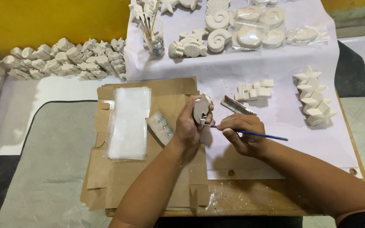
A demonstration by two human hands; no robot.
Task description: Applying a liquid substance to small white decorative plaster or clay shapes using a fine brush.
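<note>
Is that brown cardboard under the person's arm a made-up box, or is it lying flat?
Flat. The cardboard lies unfolded on the table, flaps spread, with a stack of clear bags resting on it.

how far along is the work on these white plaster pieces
Looks done: bagged shell pieces at the table's far edge. In hand: the left hand holds a plaster figure while the right hand works its edge with a blue-handled brush. Left, apparently: the star stack, the unbagged pile, the clear bags.
</note>
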